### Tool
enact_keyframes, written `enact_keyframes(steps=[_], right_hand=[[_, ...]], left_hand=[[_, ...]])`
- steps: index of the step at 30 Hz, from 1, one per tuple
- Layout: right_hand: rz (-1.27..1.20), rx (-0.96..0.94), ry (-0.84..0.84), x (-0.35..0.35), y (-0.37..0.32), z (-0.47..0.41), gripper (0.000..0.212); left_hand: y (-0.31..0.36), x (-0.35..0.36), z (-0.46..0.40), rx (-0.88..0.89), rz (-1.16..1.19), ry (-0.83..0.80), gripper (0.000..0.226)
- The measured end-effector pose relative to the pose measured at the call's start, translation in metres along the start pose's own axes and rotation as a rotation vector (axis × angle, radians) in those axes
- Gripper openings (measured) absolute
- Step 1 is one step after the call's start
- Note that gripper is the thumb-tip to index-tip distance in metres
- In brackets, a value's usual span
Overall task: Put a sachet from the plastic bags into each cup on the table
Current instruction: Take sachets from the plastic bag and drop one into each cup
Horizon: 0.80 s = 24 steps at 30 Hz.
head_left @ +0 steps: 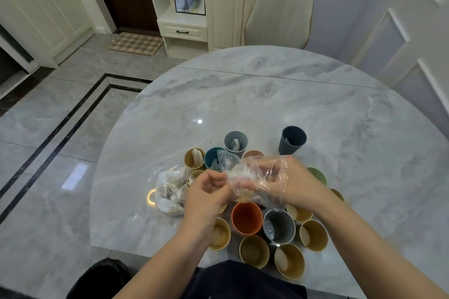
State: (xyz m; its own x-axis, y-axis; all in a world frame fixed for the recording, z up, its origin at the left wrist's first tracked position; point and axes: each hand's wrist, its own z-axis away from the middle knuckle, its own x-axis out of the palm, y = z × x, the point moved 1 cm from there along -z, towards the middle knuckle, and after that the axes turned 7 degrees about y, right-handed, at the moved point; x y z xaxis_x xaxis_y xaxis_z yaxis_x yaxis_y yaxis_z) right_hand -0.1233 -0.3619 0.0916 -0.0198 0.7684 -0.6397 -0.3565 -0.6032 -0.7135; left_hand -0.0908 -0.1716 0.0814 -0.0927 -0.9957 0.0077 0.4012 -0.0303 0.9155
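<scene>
Both hands working clear plastic bag (252, 177) over cup cluster: left hand (206, 192) pinching bag edge, right hand (289, 182) reaching inside, fingers curled, likely fishing sachet. Orange cup (246, 217) looking empty. Second sachet bag (170, 189) lying on counter (267, 94), left.

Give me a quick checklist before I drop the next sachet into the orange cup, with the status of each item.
1. Plastic bag held by both hands: ok, left hand and right hand grip it.
2. Sachet pulled free of the bag: cannot tell, crumpled plastic hides it.
3. Orange cup upright and empty: ok.
4. Path down to it clear: ok, it sits just below the hands.
5. Spare sachets at hand: ok, second bag lies left of the cups.
</scene>
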Motion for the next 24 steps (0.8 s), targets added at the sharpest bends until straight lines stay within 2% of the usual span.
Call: enact_keyframes(steps=[4, 6, 8, 11, 14, 17, 20, 24], right_hand=[[-0.165, 0.005, 0.124, 0.003, -0.007, 0.005, 0.045], [-0.218, -0.020, 0.166, -0.003, -0.013, 0.009, 0.037], [-0.265, -0.028, 0.139, -0.008, -0.016, 0.012, 0.030], [-0.256, 0.022, 0.123, -0.012, -0.018, 0.015, 0.035], [-0.245, 0.042, 0.098, -0.014, -0.014, 0.018, 0.030], [-0.264, 0.025, 0.071, -0.015, -0.012, 0.024, 0.029], [-0.325, 0.065, 0.086, -0.027, -0.002, 0.034, 0.026], [-0.511, 0.169, 0.310, -0.072, 0.027, 0.053, 0.023]], left_hand=[[-0.001, 0.001, 0.000, 0.018, -0.019, -0.037, 0.016], [-0.002, 0.001, 0.000, -0.017, 0.034, -0.042, 0.013], [-0.002, 0.001, -0.001, -0.046, 0.076, -0.031, 0.013], [0.002, 0.003, 0.000, -0.153, 0.240, -0.045, 0.017], [0.004, 0.005, 0.000, -0.296, 0.406, -0.132, 0.029], [-0.002, 0.009, 0.000, -0.278, 0.231, -0.221, 0.037], [-0.013, 0.014, -0.001, -0.285, 0.157, -0.133, 0.024], [-0.025, 0.014, -0.009, -0.464, 0.390, -0.073, 0.025]])
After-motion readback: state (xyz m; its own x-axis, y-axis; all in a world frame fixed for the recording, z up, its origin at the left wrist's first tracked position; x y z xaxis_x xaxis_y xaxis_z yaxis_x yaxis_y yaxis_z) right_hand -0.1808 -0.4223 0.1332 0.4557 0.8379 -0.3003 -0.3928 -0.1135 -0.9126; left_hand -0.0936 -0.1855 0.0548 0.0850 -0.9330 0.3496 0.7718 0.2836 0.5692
